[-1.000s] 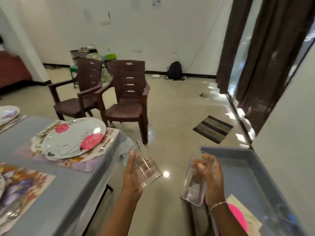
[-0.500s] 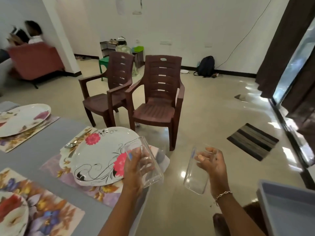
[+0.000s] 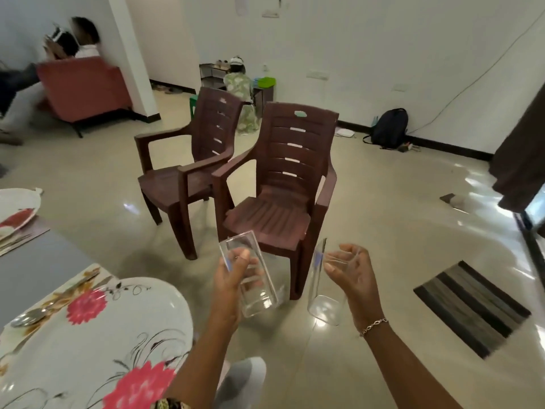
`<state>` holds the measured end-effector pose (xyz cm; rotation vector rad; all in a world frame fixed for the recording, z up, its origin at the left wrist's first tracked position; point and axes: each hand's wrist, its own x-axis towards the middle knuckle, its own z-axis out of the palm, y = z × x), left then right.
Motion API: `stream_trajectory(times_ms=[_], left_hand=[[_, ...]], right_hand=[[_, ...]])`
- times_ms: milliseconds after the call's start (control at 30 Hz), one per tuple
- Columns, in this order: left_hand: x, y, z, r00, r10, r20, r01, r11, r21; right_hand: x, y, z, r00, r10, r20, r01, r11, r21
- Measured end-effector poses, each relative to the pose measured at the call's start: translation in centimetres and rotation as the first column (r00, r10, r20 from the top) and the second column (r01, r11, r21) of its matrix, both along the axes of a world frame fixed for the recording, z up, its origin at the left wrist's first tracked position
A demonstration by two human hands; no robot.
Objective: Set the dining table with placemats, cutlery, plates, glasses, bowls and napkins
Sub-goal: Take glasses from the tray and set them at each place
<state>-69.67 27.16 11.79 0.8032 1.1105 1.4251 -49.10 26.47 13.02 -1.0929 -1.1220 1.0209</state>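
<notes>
Glasses are going out: the left hand [image 3: 233, 278] grips a clear tumbler [image 3: 256, 302], fingers wrapped round it, and the right hand [image 3: 354, 276] holds a second tumbler [image 3: 321, 302], both tilted in mid-air over the floor, just off the table [image 3: 35, 270]. The nearest plate [image 3: 97, 335] sits on its placemat [image 3: 87, 276] beside a spoon [image 3: 28, 317], no glass there. The next move probably calls for standing one tumbler upright beside that plate.

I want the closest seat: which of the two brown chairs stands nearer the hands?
The right chair, its seat right behind the glass in the left hand; the left chair stands farther back beside it.
</notes>
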Motion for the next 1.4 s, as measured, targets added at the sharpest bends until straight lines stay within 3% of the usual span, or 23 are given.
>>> stream_trajectory(times_ms=[200,400,700,933,1067,1267,1400], left_hand=[[2.0,7.4,0.0,0.990,0.115,-0.078,-0.117,0.993,-0.015],[-0.1,13.6,-1.6,0.924,0.351,-0.151,-0.358,0.934,-0.015],[-8.2,20.1,-3.2,0.739,0.597,-0.311,-0.634,0.773,-0.024],[-13.5,17.6,-3.2,0.490,0.807,-0.328,-0.859,0.512,-0.024],[-16.0,15.0,-2.4,0.286,0.883,-0.372,-0.950,0.311,0.008],[-20.0,13.3,-1.5,-0.017,0.923,-0.385,-0.998,0.006,0.058],[-21.8,12.5,-0.6,-0.201,0.902,-0.381,-0.979,-0.190,0.066]], right_hand=[[1.7,10.6,-0.3,0.991,0.132,0.036,-0.131,0.991,-0.023],[-1.9,20.5,-1.0,0.936,0.347,0.063,-0.345,0.938,-0.033],[-14.6,32.4,-1.6,0.708,0.696,0.119,-0.692,0.718,-0.078],[-25.4,34.9,-2.5,0.445,0.896,0.017,-0.888,0.443,-0.122],[-32.3,34.0,-2.7,0.219,0.976,-0.005,-0.971,0.217,-0.096],[-41.9,32.6,-2.1,-0.113,0.993,0.015,-0.993,-0.113,-0.021],[-47.2,31.1,-1.0,-0.285,0.955,0.081,-0.958,-0.285,-0.014]])
